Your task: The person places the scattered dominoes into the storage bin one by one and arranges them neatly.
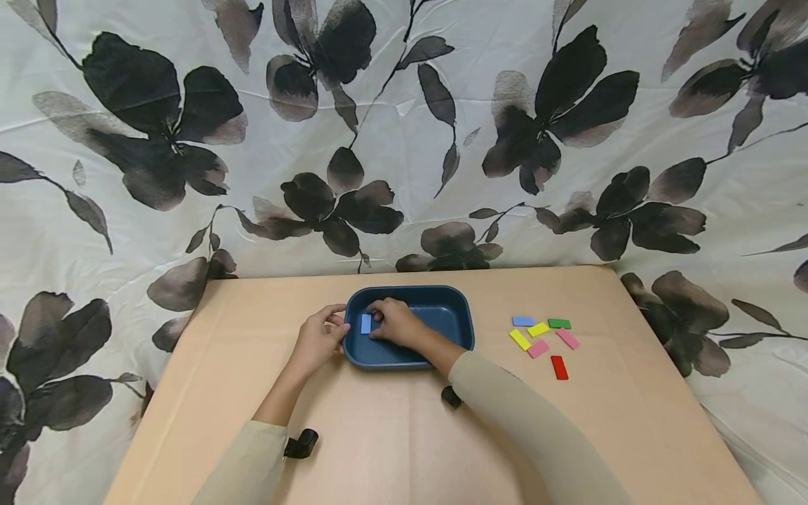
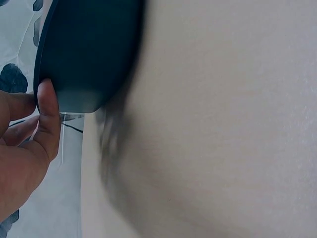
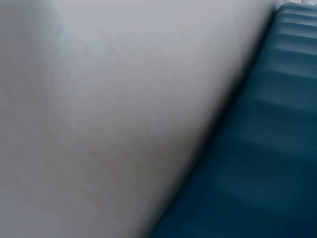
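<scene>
A dark blue tray stands toward the back of the table. My left hand pinches its left rim, thumb on the near side, as the left wrist view also shows. Inside the tray, at its left end, is a small light blue block. Over the tray, my right hand has bent fingers, with thumb and forefinger close to the block's right side. Whether they grip it is too small to tell. The right wrist view takes in the tray's outer wall but not the hand.
Right of the tray, several loose blocks lie on the table: a blue one, a green one, yellow ones, pink ones and a red one. A floral cloth hangs behind the table.
</scene>
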Tool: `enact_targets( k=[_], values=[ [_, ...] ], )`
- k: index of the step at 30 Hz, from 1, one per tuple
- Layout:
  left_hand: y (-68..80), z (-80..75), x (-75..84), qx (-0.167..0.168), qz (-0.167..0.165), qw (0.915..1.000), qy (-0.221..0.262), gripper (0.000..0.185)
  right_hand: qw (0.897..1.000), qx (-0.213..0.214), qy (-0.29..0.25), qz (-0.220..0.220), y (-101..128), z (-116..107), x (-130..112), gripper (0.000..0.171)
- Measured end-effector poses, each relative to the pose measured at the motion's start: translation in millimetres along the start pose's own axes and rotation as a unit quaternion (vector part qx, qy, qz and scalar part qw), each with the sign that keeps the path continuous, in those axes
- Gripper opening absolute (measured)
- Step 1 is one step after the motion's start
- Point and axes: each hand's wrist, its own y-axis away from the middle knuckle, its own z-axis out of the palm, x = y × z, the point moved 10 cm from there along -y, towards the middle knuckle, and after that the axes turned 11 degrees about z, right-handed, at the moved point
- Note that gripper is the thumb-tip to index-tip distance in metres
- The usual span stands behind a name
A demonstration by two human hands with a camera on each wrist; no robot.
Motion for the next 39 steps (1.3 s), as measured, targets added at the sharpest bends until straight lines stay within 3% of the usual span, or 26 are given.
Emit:
enact_targets(
  k=[5,12,22,31,39],
  values=[
    [-1.4,0.6,2.7,0.003,0.000,1.0000,0.000,0.042,1.000,0.000,-0.009,-0.016,9.0,-14.5,-5.7,0.048],
    [-4.9,-1.5,3.1,0.006,-0.003,1.0000,-0.001,0.042,0.997,0.000,-0.072,-0.026,23.2,-46.3,-7.0,0.045],
    [-17.9,-7.5,-0.2,0.001,-0.009,1.0000,0.003,0.041,0.990,0.059,-0.121,-0.030,48.1,-102.3,8.5,0.043],
    [-18.8,-7.3,-1.0,-0.006,-0.012,0.9999,0.001,0.042,0.982,0.122,-0.142,0.011,73.2,-145.2,53.1,0.042],
    [-18.7,-8.2,2.8,-0.006,-0.012,0.9999,-0.001,0.042,0.973,0.160,-0.154,0.059,97.8,-173.9,112.0,0.043]
  ],
)
